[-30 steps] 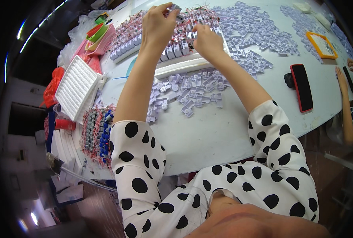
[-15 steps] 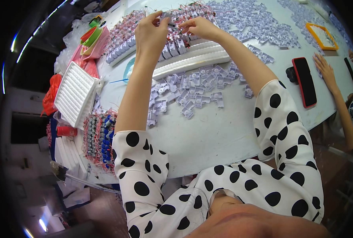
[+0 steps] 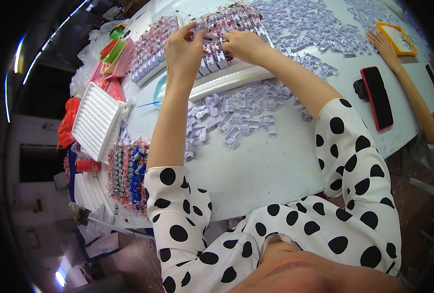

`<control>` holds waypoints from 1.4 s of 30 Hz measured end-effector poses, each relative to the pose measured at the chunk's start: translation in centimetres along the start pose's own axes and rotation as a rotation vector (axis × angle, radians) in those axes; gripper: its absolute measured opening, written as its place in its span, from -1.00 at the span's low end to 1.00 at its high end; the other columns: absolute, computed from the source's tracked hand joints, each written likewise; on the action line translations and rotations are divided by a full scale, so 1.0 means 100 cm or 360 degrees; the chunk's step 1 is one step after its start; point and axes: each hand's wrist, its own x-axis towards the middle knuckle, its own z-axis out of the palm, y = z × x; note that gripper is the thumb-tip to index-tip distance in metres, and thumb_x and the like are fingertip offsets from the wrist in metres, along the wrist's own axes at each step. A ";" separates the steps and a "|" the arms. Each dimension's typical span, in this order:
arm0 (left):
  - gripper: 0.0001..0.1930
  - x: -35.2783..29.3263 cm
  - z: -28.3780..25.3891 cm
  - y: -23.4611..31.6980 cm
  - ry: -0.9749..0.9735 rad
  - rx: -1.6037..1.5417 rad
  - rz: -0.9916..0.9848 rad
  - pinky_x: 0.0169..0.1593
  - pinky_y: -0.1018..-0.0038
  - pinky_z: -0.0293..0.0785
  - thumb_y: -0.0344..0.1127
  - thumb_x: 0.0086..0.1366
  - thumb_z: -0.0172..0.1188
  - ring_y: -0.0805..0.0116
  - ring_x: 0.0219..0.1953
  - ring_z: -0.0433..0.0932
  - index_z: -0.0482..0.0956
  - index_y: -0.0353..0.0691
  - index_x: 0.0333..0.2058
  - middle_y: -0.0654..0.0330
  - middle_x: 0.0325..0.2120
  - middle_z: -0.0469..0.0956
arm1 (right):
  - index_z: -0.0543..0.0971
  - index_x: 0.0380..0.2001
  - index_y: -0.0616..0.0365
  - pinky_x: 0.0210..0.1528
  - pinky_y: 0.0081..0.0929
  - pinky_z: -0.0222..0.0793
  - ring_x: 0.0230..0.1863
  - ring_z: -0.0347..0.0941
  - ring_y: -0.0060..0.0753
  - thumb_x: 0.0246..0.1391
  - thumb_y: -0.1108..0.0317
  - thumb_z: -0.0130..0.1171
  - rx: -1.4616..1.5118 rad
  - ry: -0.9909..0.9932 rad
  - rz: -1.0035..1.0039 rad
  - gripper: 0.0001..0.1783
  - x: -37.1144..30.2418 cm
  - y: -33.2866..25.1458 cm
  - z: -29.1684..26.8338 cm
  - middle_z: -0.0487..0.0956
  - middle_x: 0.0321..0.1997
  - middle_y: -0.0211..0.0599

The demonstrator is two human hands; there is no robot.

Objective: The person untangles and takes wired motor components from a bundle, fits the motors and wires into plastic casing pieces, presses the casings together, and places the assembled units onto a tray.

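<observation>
My left hand (image 3: 184,54) is raised over the far part of the table, thumb and fingers closed on a small pale plastic housing (image 3: 208,38). Close by on its right, my right hand (image 3: 246,47) has its fingertips pinched together; whatever lies between them is too small to make out. Beneath and beyond both hands stand rows of similar housings with thin red wires (image 3: 153,46), set in white foam trays. Nearer to me runs a white ridged foam strip (image 3: 227,82). Loose pale housings (image 3: 248,105) lie scattered in front of it.
A big spread of loose housings (image 3: 310,27) covers the far right. Right of me are a red-edged phone (image 3: 377,97), an orange tray (image 3: 397,40) and another person's hand (image 3: 384,49). At left stand a white ridged tray (image 3: 97,119), coloured baskets (image 3: 114,53) and wired motors (image 3: 126,176).
My right hand's fingers have drawn in and sit slightly lower; my left hand keeps its grip on the housing. The other person's hand has moved away from me, toward the orange tray.
</observation>
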 end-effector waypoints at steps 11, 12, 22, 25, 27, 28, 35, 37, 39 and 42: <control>-0.60 -0.007 0.007 0.000 0.0065 0.0035 0.0095 -0.18 0.50 0.57 -0.21 0.23 0.38 0.40 -0.31 0.69 0.66 -0.27 0.01 0.08 -0.32 0.73 | 0.77 -0.37 0.07 -0.28 -0.44 0.52 -0.41 0.62 -0.41 -0.03 0.10 0.38 0.1046 -0.0177 0.0880 -0.72 0.031 0.011 -0.007 0.73 -0.40 -0.32; -0.60 -0.009 0.007 0.000 0.0107 0.0006 0.0099 -0.18 0.50 0.57 -0.22 0.23 0.38 0.40 -0.31 0.69 0.66 -0.26 0.01 0.07 -0.32 0.72 | 0.77 -0.37 0.07 -0.28 -0.44 0.52 -0.41 0.62 -0.41 -0.03 0.10 0.38 0.1049 -0.0172 0.0886 -0.72 0.036 0.011 -0.007 0.73 -0.40 -0.32; -0.63 -0.049 0.023 0.000 -0.0032 0.0181 0.0076 -0.16 0.42 0.57 -0.22 0.20 0.41 0.32 -0.31 0.67 0.69 -0.24 -0.05 0.09 -0.33 0.68 | 0.69 -0.32 0.24 -0.39 -0.46 0.66 -0.42 0.67 -0.40 -0.06 0.52 0.21 0.1628 -0.0761 0.0972 -0.81 0.075 0.026 -0.006 0.68 -0.42 -0.28; -0.64 -0.044 0.054 0.009 -0.0096 0.0174 0.0170 -0.17 0.39 0.57 -0.23 0.18 0.41 0.30 -0.32 0.67 0.70 -0.25 -0.07 0.08 -0.35 0.67 | 0.69 -0.31 0.23 -0.40 -0.45 0.66 -0.43 0.65 -0.37 -0.05 0.50 0.19 0.1068 -0.0969 0.0959 -0.80 0.074 0.065 0.006 0.69 -0.37 -0.22; -0.66 -0.049 0.050 -0.005 -0.0048 0.0292 0.0148 -0.15 0.37 0.57 -0.25 0.18 0.41 0.25 -0.33 0.67 0.70 -0.29 -0.11 0.06 -0.35 0.67 | 0.69 -0.31 0.23 -0.41 -0.42 0.65 -0.44 0.64 -0.37 -0.02 0.46 0.17 0.1095 -0.1058 0.1398 -0.80 0.113 0.016 -0.017 0.70 -0.36 -0.21; -0.66 -0.050 0.051 -0.008 -0.0070 0.0303 0.0155 -0.15 0.37 0.57 -0.25 0.18 0.41 0.25 -0.33 0.67 0.70 -0.29 -0.11 0.06 -0.35 0.67 | 0.69 -0.32 0.22 -0.42 -0.40 0.64 -0.45 0.64 -0.37 0.01 0.42 0.14 0.1052 -0.1133 0.1846 -0.79 0.120 0.003 -0.029 0.70 -0.34 -0.21; -0.72 -0.051 0.057 -0.008 -0.0077 0.0579 0.0274 -0.13 0.25 0.55 -0.23 0.20 0.34 0.07 -0.32 0.67 0.71 -0.32 -0.22 -0.03 -0.39 0.66 | 0.70 -0.36 0.21 -0.43 -0.28 0.61 -0.44 0.62 -0.33 0.06 0.33 0.09 0.1387 -0.0778 0.1403 -0.76 0.089 0.005 -0.023 0.71 -0.32 -0.23; -0.72 -0.048 0.060 -0.003 -0.0096 0.0639 0.0336 -0.12 0.22 0.55 -0.22 0.20 0.33 0.02 -0.32 0.67 0.71 -0.32 -0.23 -0.05 -0.40 0.66 | 0.70 -0.34 0.19 -0.41 -0.25 0.59 -0.44 0.62 -0.31 0.06 0.31 0.08 0.1262 -0.0813 0.1257 -0.74 0.090 0.015 -0.006 0.72 -0.31 -0.25; -0.74 -0.044 0.102 0.024 -0.0199 0.0728 0.0380 -0.10 0.16 0.54 -0.23 0.18 0.33 -0.06 -0.28 0.66 0.72 -0.32 -0.28 -0.09 -0.39 0.67 | 0.72 -0.29 0.14 -0.35 -0.19 0.54 -0.44 0.61 -0.24 0.03 0.31 0.10 0.1087 -0.0764 0.1203 -0.73 0.063 0.070 0.029 0.73 -0.27 -0.21; -0.76 -0.042 0.095 0.010 -0.0272 0.0904 0.0274 -0.08 0.13 0.53 -0.24 0.17 0.33 -0.09 -0.27 0.66 0.73 -0.31 -0.33 -0.10 -0.38 0.68 | 0.72 -0.24 0.11 -0.22 -0.18 0.53 -0.28 0.61 -0.19 0.02 0.29 0.17 0.1012 -0.0691 0.1134 -0.73 0.067 0.043 0.018 0.72 -0.21 -0.17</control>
